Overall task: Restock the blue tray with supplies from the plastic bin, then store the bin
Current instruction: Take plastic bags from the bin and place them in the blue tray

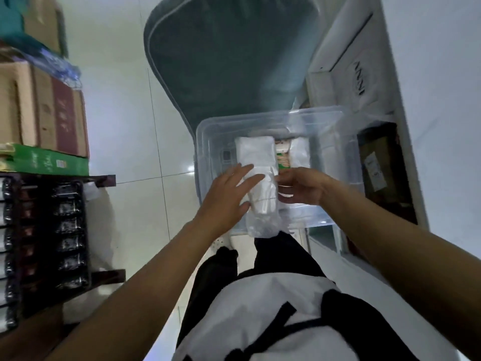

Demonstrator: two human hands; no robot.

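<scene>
A clear plastic bin [208, 131] stands in front of me on the tiled floor. Inside lie a white packet in a clear plastic sleeve [256, 157], a green and white packet [283, 158] and other white packets [300, 152]. The sleeve's near end hangs over the bin's front rim. My left hand [229, 196] rests with straight fingers on the left side of the sleeved packet. My right hand [302, 186] has its fingers curled at the packet's right side, inside the bin; whether they grip it is unclear. No blue tray is in view.
A dark grey padded case [229, 53] lies beyond the bin. A white cabinet [364, 61] with an open dark compartment [380, 168] is on the right. Cardboard boxes [44, 108] and a dark rack of packed goods [52, 230] line the left.
</scene>
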